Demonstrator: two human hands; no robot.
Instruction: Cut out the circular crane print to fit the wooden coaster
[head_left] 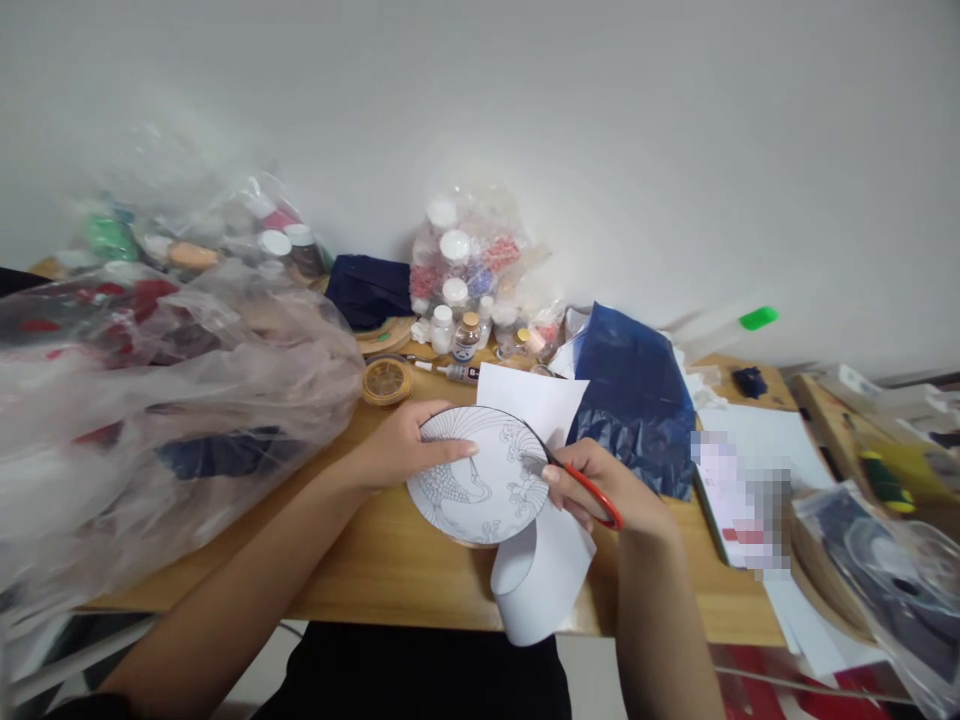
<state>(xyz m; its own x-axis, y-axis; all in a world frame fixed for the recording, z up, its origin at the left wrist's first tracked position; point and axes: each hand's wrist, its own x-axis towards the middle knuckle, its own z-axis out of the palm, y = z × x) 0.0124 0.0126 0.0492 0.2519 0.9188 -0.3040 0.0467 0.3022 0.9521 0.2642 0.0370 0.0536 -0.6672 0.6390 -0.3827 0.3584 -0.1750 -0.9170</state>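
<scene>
My left hand (401,446) grips the left edge of a round paper drawing (499,490), its thumb lying across the face. Black lines on the paper show a bird, rays and curling waves. Around a pair of scissors (598,494) with red handles, my right hand (611,480) is closed; the dark blades meet the drawing's right edge. A curled strip of white paper (544,580) hangs below the right edge over the table front. More white paper (525,395) stands up behind the drawing.
Crumpled clear plastic bags (277,420) cover the table's left. Bagged jars (455,247), small bottles (466,336) and a round amber container (387,381) stand at the back. Right lie a dark blue plastic bag (634,390), a phone (724,500) and a packaged item (892,570).
</scene>
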